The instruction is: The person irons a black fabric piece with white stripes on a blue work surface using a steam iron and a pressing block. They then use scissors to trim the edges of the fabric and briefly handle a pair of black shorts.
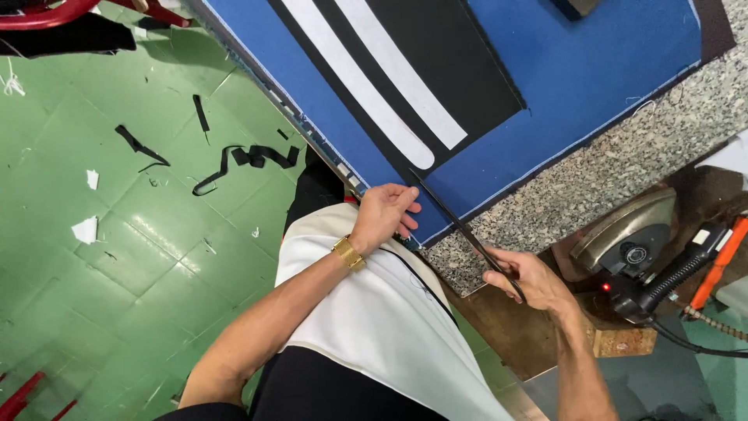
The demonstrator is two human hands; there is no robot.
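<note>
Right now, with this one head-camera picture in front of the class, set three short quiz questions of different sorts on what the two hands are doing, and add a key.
1. True or false: the right hand holds long scissors whose tips point toward the blue fabric.
2. What does the left hand touch?
A. the iron
B. the blue fabric's edge
C. the floor scraps
3. Fill the gap: the iron rests to the ___ of the right hand.

Key
1. True.
2. B; it grips the edge near the table's corner. A gold watch sits on that wrist.
3. Right, on a brown stand beside the speckled stone tabletop.
</note>
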